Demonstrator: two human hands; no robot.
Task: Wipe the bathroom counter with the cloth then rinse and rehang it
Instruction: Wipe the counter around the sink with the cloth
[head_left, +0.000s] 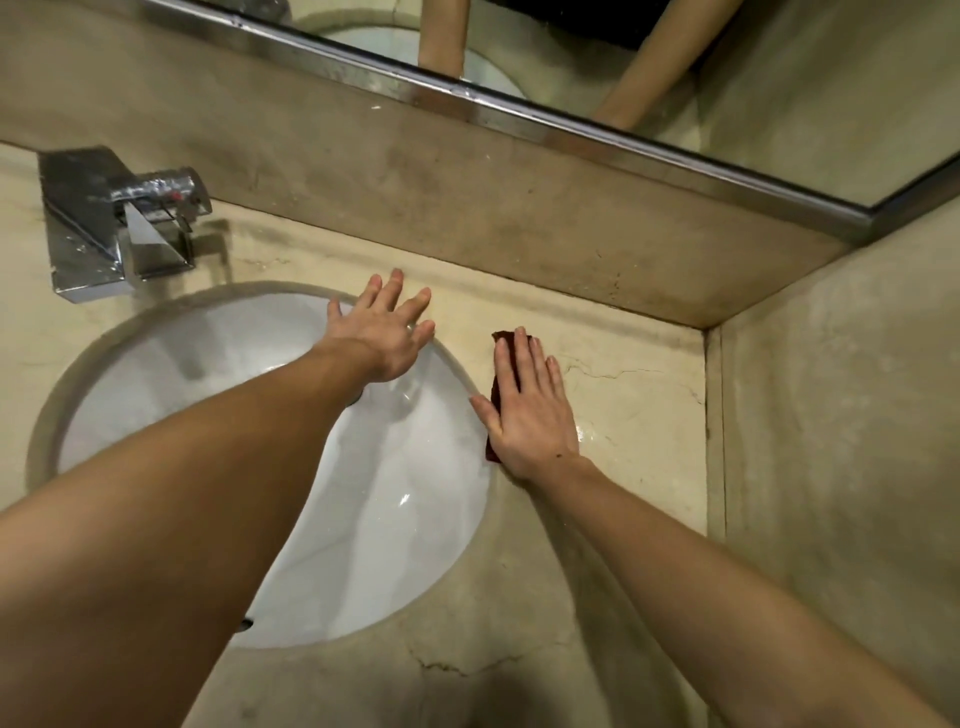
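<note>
A dark red cloth (497, 400) lies on the beige marble counter (634, 395) just right of the sink. My right hand (530, 410) presses flat on top of it, fingers stretched out, so only the cloth's far tip and left edge show. My left hand (382, 332) is open with fingers spread, resting over the far right rim of the white oval sink (291, 467), holding nothing.
A chrome faucet (122, 218) stands at the far left behind the sink. A raised stone backsplash (467, 208) and a metal-framed mirror (571, 130) run along the back. A wall (841, 441) closes the counter on the right. Cracks mark the counter surface.
</note>
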